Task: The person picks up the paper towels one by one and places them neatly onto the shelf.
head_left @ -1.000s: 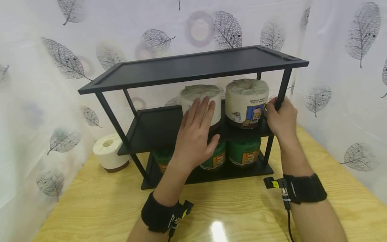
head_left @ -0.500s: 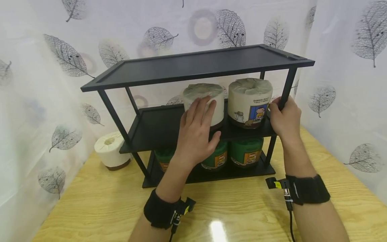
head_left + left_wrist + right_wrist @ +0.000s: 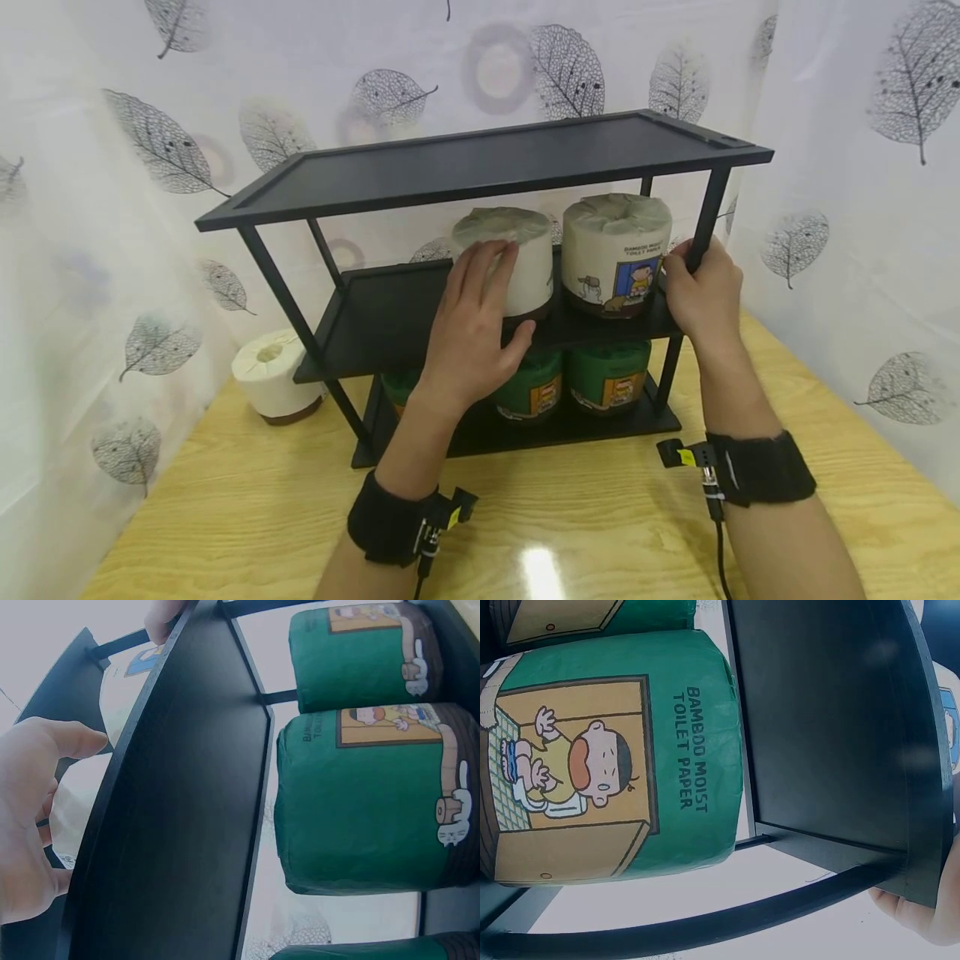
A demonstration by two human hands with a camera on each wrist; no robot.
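A white toilet roll in printed paper stands upright on the middle shelf of a black rack. My left hand rests on its front left side, fingers extended, thumb spread apart from it. In the left wrist view, that hand reaches over the shelf edge around the roll. A second white roll stands to the right. Beside it, my right hand grips the rack's right front post; its far fingers are hidden.
Several green toilet rolls stand on the bottom shelf. Another white roll sits on the wooden table, left of the rack. A leaf-patterned white curtain hangs behind. Each wrist wears a black strap with a cable.
My left hand has shifted slightly left across the roll's front, uncovering more of its right side. My right hand keeps its grip on the post. The rolls stay in place.
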